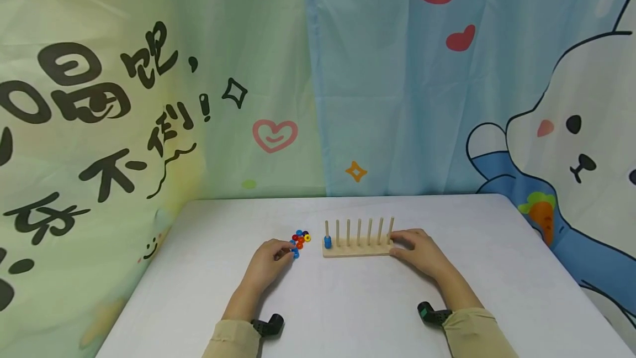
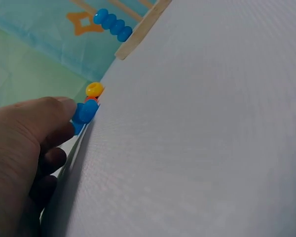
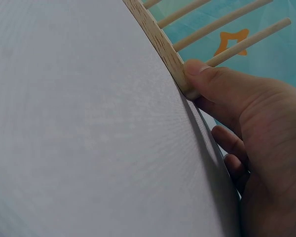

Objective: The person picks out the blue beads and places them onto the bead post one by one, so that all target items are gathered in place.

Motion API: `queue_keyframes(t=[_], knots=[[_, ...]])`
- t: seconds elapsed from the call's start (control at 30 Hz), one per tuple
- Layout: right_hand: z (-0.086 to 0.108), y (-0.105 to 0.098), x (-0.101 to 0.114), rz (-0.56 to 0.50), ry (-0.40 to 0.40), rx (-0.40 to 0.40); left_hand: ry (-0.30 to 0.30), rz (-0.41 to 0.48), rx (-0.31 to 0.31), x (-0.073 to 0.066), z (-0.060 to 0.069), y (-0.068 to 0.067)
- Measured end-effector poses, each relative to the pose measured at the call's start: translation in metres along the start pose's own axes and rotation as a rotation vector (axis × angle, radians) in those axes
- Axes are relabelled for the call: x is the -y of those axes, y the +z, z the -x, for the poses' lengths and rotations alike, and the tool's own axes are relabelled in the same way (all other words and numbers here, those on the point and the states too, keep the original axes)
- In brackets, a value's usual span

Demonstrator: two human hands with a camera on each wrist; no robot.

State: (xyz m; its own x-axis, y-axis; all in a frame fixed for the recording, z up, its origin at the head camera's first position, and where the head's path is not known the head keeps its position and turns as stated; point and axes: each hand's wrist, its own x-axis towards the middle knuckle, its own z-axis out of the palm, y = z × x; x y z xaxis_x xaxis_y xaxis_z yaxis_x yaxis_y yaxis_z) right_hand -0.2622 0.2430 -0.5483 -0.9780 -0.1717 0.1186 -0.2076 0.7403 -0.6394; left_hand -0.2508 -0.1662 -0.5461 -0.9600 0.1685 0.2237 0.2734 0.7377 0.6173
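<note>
A wooden peg rack (image 1: 355,250) with several upright pegs stands on the table. Several blue beads (image 2: 112,24) are stacked on its leftmost peg; the other pegs are bare. My right hand (image 1: 419,250) grips the right end of the base, its thumb on the front face, as the right wrist view shows. To the left of the rack, my left hand (image 1: 270,261) is at a small group of loose beads, fingers bent. Its thumb tip meets a blue bead (image 2: 81,113); whether it pinches one is hidden. A yellow bead (image 1: 307,238) and a red bead (image 1: 300,246) lie close by.
A white cloth covers the table (image 1: 348,303), whose far edge meets a printed curtain (image 1: 377,98). Black wrist devices (image 1: 268,325) sit on both forearms at the sleeve cuffs. The loose beads lie a short gap away from the rack's left end.
</note>
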Motion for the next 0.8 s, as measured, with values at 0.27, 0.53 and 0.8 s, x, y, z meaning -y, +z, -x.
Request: queue_keyframes(t=[0.27,0.53,0.8], knots=[[0.0001,0.0005,-0.0015,-0.010,0.001,0.003,0.025,-0.007,0.019,0.0009,-0.0004,0.0020],[-0.0021,-0.0001,-0.0041,-0.004,-0.023,-0.008,0.046,-0.085,0.033,0.0035,-0.0022,0.0057],[-0.0010,0.0021,-0.0035,-0.003,-0.008,-0.003,0.054,-0.079,0.031,0.0022,0.0003,0.0048]])
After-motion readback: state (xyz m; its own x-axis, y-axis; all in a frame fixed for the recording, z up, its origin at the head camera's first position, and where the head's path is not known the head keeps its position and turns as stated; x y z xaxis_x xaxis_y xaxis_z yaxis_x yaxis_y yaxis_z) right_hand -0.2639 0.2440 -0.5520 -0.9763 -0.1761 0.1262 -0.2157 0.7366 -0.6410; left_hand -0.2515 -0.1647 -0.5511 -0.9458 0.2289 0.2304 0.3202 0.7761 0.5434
